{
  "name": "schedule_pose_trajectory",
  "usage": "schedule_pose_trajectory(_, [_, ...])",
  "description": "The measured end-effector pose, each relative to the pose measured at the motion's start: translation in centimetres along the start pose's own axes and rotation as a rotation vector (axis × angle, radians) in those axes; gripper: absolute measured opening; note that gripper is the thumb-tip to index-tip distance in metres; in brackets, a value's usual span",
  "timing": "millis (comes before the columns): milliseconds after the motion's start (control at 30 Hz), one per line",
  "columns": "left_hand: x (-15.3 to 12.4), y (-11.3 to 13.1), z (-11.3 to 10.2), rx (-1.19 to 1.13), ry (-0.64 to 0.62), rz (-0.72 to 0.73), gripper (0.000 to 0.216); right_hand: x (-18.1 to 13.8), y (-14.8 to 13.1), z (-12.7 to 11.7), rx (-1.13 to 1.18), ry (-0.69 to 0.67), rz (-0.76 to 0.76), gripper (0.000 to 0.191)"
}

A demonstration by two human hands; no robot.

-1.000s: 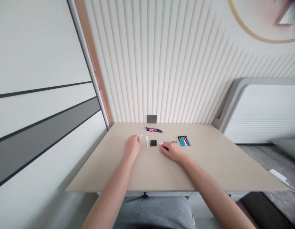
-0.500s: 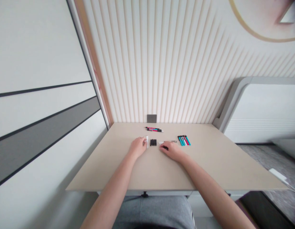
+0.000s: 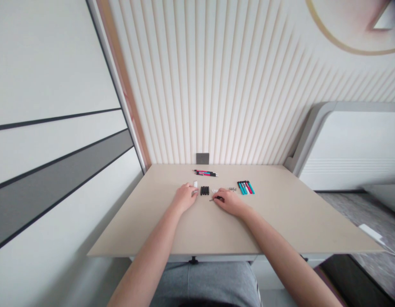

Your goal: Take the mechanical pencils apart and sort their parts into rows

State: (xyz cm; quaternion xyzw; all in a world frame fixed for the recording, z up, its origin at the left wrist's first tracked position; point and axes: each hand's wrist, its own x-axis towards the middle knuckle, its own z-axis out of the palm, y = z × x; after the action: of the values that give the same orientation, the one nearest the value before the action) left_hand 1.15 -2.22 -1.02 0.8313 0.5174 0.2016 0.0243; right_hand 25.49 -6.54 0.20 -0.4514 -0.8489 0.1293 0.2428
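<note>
My left hand [image 3: 185, 197] rests on the beige table [image 3: 280, 221] with its fingers curled over the white tubes [image 3: 195, 184], touching them. My right hand [image 3: 228, 201] lies near the table's middle, pinching a small dark thin part [image 3: 215, 198] between its fingertips. Several short black grips [image 3: 204, 190] lie between my two hands. Small white pieces [image 3: 214, 191] sit just beyond my right fingertips.
Assembled pink and black pens [image 3: 206, 173] lie at the back near a grey wall socket [image 3: 203, 158]. Teal, pink and black pen barrels [image 3: 246, 187] lie to the right, with tiny metal parts [image 3: 232, 188] beside them. A white cabinet [image 3: 353, 149] stands at the right.
My left hand moved right from open table to the white tubes, where the thin white piece it held no longer shows. My right hand stayed put and now pinches a dark part.
</note>
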Motion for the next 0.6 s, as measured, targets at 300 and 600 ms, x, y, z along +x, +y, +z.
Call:
schedule_pose_trajectory(300, [0.1, 0.0, 0.0, -0.045, 0.053, -0.030, 0.023, 0.0, -0.2, -0.1, -0.025, -0.045, -0.063, 0.018])
schedule_pose_trajectory(600, [0.2, 1.9, -0.3, -0.250, 0.130, 0.237, 0.019, 0.3, -0.5, 0.8, 0.068, 0.027, -0.046, 0.016])
